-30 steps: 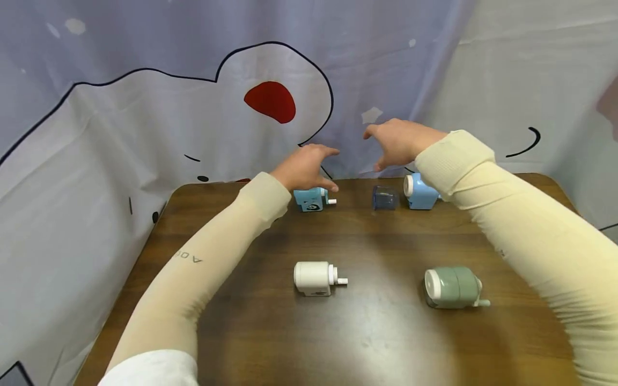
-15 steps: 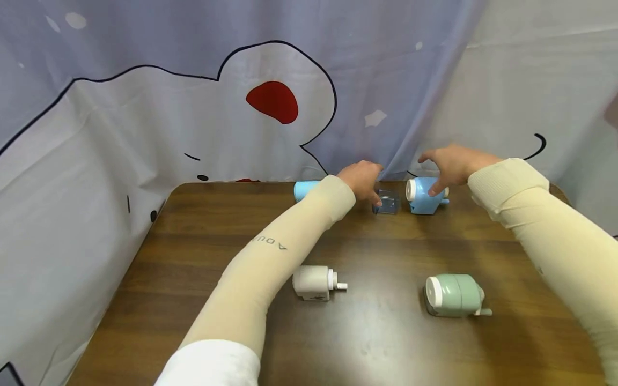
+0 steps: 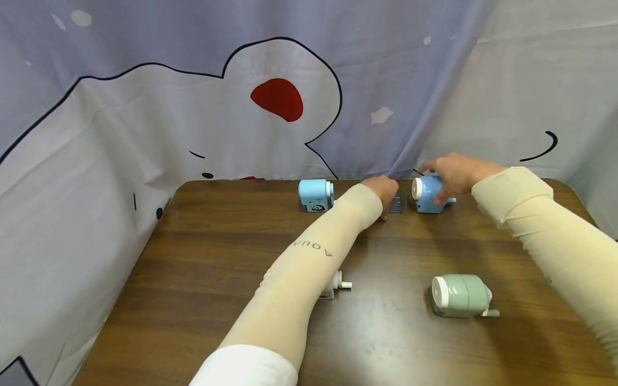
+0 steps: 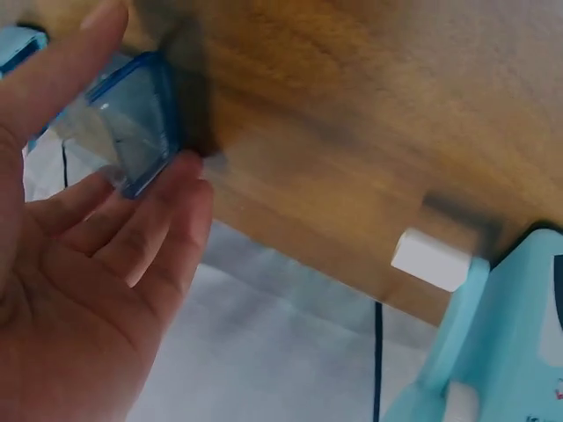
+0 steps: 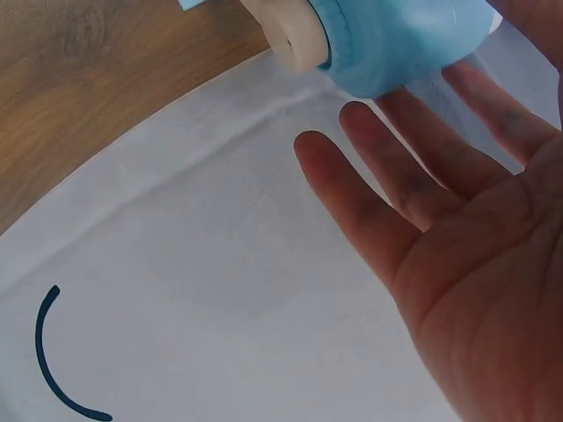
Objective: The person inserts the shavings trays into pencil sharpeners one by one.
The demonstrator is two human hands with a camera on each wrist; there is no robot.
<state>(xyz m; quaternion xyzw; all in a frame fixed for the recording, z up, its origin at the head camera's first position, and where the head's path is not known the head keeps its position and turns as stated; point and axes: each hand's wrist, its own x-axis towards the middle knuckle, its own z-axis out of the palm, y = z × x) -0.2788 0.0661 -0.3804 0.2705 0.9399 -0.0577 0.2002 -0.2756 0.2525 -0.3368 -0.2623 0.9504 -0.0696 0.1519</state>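
At the table's far edge, my left hand point(image 3: 383, 191) reaches round a see-through blue plastic container point(image 3: 398, 202), partly hiding it. In the left wrist view, fingertips meet the side of that container point(image 4: 136, 119), while the thumb stays extended across from them. My right hand point(image 3: 456, 172) is at a blue crank pencil sharpener point(image 3: 425, 197) just right of the container. Its fingers lie fairly straight behind the sharpener point(image 5: 400, 40) in the right wrist view, thumb on the near side; whether they touch it I cannot tell.
A light-blue sharpener with a panda picture point(image 3: 314, 195) stands left of the container. Nearer are a green sharpener point(image 3: 462, 295) and a white one point(image 3: 328, 289), mostly covered by the left sleeve point(image 3: 299, 268). A printed curtain point(image 3: 193, 128) hangs behind the wooden table point(image 3: 193, 257).
My left hand has moved right, past the panda sharpener, and down to the clear container. The right hand has moved right and down to the blue sharpener.
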